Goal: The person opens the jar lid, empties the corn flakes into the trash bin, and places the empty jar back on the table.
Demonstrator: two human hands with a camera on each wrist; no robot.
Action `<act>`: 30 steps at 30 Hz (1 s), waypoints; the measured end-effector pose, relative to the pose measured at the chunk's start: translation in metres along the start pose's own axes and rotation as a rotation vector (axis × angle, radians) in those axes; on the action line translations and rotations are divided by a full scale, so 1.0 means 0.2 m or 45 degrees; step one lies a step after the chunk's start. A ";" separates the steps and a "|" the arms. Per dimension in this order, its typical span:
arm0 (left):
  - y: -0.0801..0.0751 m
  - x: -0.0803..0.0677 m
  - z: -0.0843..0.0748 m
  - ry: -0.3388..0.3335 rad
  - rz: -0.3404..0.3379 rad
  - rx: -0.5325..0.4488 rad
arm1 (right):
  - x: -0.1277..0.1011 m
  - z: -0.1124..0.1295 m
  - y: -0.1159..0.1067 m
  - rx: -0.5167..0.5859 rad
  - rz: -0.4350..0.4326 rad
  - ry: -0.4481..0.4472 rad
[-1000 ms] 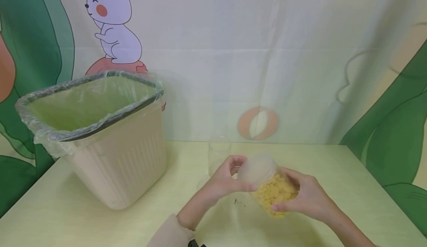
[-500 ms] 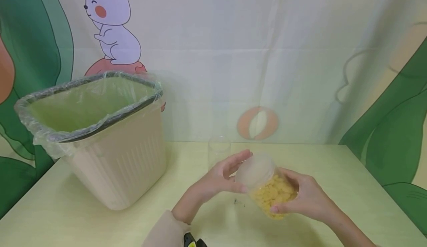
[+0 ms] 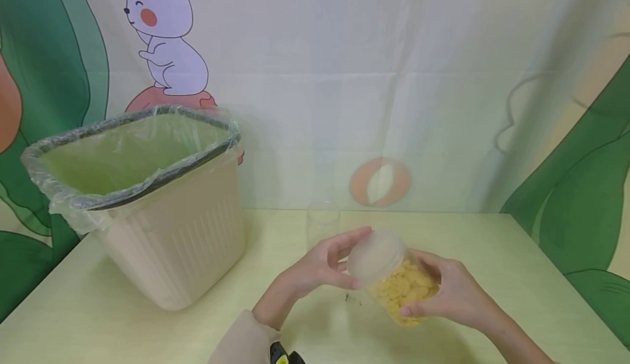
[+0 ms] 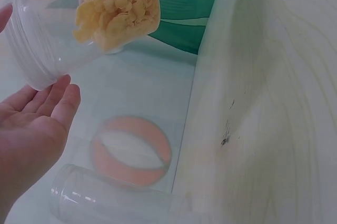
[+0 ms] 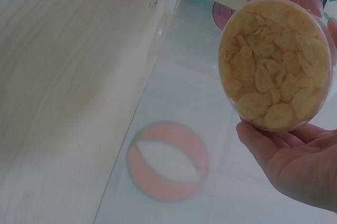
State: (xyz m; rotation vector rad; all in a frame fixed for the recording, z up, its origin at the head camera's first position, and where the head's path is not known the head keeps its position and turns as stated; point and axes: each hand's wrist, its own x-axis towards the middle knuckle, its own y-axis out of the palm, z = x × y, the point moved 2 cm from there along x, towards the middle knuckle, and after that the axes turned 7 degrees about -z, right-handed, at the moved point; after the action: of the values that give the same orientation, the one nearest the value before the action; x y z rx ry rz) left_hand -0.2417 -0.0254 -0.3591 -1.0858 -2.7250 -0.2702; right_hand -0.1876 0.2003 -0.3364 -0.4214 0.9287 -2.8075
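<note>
A clear plastic jar [image 3: 406, 290] of yellow corn flakes is held tilted above the table, its translucent lid [image 3: 374, 254] pointing left. My right hand [image 3: 455, 293] grips the jar's body from the right and below; the right wrist view shows the jar's base [image 5: 276, 61] resting in the right hand's [image 5: 295, 166] curled fingers. My left hand [image 3: 320, 265] is at the lid, fingers straight along its far side and thumb at its near lower edge. In the left wrist view the left hand's [image 4: 31, 129] fingertips just touch the lid end of the jar [image 4: 105, 8].
A beige bin [image 3: 172, 244] with a clear liner stands at the left of the pale green table [image 3: 492, 254]. An empty clear glass [image 3: 322, 224] stands behind the hands by the wall. A few dark crumbs [image 3: 348, 297] lie under the jar.
The left hand's fingers, curled round the lid a second ago, have straightened and now lie along it. The jar and the right hand have barely moved.
</note>
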 end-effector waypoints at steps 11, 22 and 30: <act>0.02 0.00 -0.01 -0.085 -0.223 0.129 | 0.01 0.00 0.01 -0.007 -0.016 0.020; 0.07 0.00 -0.02 -0.160 -0.475 0.266 | 0.01 0.00 0.00 -0.040 -0.055 0.000; 0.08 -0.01 -0.03 -0.183 -0.444 0.283 | 0.01 0.01 -0.01 -0.060 -0.066 -0.002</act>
State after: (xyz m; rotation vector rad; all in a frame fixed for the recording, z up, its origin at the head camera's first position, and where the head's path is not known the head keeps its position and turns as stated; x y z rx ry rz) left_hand -0.2282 -0.0169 -0.3514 -0.5906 -2.9741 0.0661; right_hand -0.1890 0.2005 -0.3337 -0.4603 0.9995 -2.8355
